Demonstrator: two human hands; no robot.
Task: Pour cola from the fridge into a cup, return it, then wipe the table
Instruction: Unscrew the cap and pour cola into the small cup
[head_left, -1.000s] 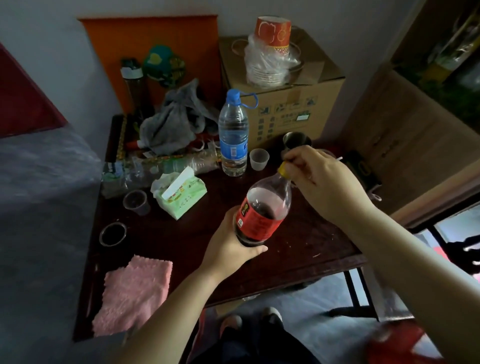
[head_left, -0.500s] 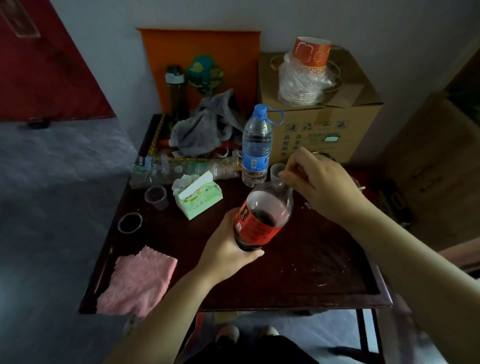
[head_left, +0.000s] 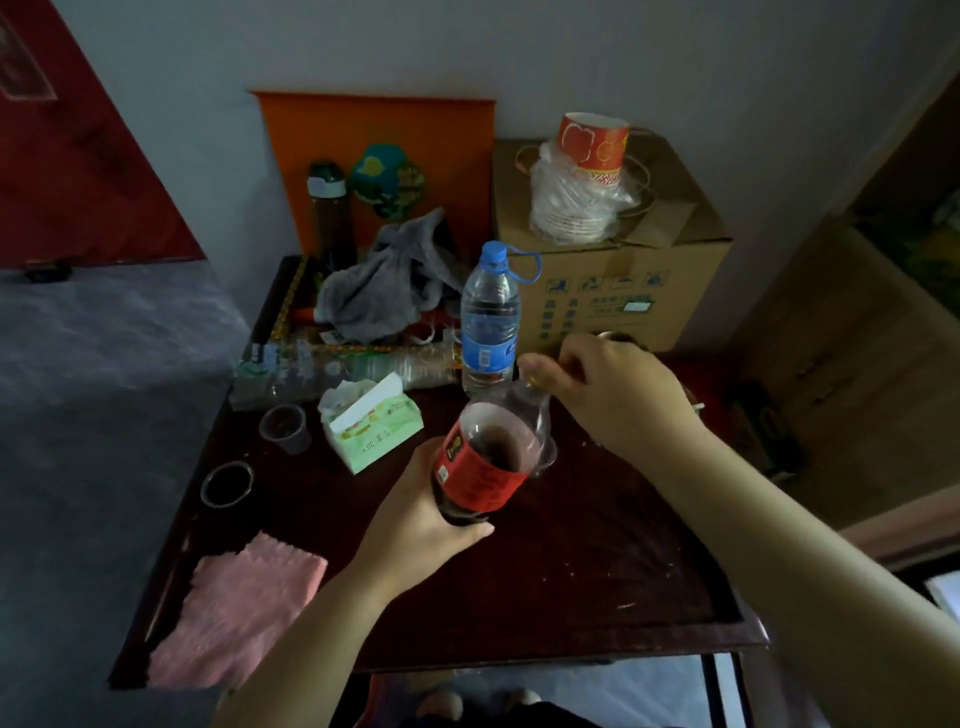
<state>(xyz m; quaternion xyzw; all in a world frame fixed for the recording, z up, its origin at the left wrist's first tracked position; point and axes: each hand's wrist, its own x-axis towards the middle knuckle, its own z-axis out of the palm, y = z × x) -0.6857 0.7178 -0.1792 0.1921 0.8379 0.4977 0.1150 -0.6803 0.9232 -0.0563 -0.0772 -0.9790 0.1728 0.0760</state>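
Head view: I saw the cola bottle (head_left: 485, 462) over the table (head_left: 571, 597), its neck leaning up and away from me. The left hand (head_left: 415, 514) gripped its base from the near side. The right hand (head_left: 608, 395), nearer the neck, pinched the cap (head_left: 530, 383).

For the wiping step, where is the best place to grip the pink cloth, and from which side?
The pink cloth lies flat at the near left corner of the table, so a pinch from above on its far right corner, which has bare wood beside it, seems easiest.
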